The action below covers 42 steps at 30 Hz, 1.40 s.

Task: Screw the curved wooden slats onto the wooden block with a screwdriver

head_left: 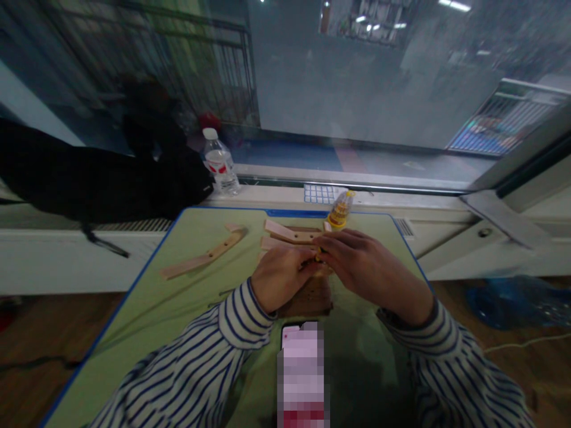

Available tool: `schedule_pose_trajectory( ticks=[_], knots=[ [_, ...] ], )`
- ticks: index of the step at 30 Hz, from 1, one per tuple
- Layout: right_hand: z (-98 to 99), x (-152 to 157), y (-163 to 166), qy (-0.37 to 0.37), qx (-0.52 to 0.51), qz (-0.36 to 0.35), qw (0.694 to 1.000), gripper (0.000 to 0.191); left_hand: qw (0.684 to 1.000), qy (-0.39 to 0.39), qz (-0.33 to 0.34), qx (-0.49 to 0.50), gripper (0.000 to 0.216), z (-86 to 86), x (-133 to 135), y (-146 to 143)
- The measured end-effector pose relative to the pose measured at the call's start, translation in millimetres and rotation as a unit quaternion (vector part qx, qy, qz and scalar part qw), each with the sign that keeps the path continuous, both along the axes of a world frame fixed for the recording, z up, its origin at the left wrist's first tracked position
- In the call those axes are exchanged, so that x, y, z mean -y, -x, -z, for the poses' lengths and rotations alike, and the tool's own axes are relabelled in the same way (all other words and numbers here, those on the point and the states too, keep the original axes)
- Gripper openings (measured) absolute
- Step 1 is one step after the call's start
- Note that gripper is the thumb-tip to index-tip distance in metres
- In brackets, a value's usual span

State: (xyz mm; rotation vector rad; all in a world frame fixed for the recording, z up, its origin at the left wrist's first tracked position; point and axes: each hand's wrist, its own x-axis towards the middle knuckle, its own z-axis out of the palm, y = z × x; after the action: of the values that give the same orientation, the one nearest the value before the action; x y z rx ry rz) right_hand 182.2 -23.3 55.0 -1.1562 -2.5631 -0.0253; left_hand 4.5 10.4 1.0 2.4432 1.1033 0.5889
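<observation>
grip on both hands closed around a small yellow object (pixel 318 256)

left hand (pixel 281 276) and right hand (pixel 368 267) curl in toward each other, their fingers hiding most of the object, so its shape can't be made out. it sits at their fingertips, above a brown wooden block (pixel 307 300) on a green cutting mat (pixel 147 315) with a blue edge. just past the hands lies a pale wooden strip (pixel 292 233), its middle darker. a longer wooden strip (pixel 203 255) lies slanted on the mat, well left of them. a small yellow-labelled bottle (pixel 339 211) leans near the mat's far edge, beside a blue-gridded sheet (pixel 319 193) on a white sill (pixel 383 205). a water bottle (pixel 220 163) and a black bag (pixel 102 178) sit further left. a phone (pixel 289 336), partly blurred out, lies at the near side of the mat.
</observation>
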Motion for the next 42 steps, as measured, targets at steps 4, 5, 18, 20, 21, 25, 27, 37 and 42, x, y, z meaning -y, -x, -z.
schedule_pose_trajectory(
  ticks=[4,5,18,20,21,25,27,37,42],
  knots=[
    [0.1,-1,0,0.007,0.006,-0.004,1.000,0.025,1.000,0.001,-0.013,0.007,0.020,0.2,1,0],
    [-0.2,-1,1,0.009,0.006,-0.004,1.000,0.025,1.000,0.002,-0.018,0.010,0.021,0.5,1,0],
    [-5.2,-8,-6,0.012,-0.024,-0.043,0.999,0.038,0.998,-0.024,-0.050,-0.025,0.031,0.9,-1,1],
    [-5.9,-9,-6,0.015,-0.021,-0.048,0.999,0.033,0.997,-0.020,-0.058,-0.035,0.032,1.9,0,1],
    [-6.1,-10,-6,0.016,-0.018,-0.050,0.998,0.032,0.997,-0.018,-0.063,-0.040,0.033,2.4,0,1],
    [-4.6,-11,-5,0.011,-0.025,-0.052,0.998,0.030,0.996,-0.016,-0.068,-0.051,0.033,2.8,0,0],
    [-3.1,-11,-5,0.005,-0.029,-0.051,0.998,0.030,0.996,-0.015,-0.063,-0.055,0.031,2.4,0,0],
    [1.2,-7,-5,0.007,-0.023,-0.028,0.999,0.032,0.997,0.000,-0.047,-0.063,0.025,-3.9,2,-1],
    [3.2,-4,-3,-0.003,-0.029,-0.020,0.999,0.031,0.998,0.008,-0.034,-0.048,0.024,-7.2,3,0]
  ],
)
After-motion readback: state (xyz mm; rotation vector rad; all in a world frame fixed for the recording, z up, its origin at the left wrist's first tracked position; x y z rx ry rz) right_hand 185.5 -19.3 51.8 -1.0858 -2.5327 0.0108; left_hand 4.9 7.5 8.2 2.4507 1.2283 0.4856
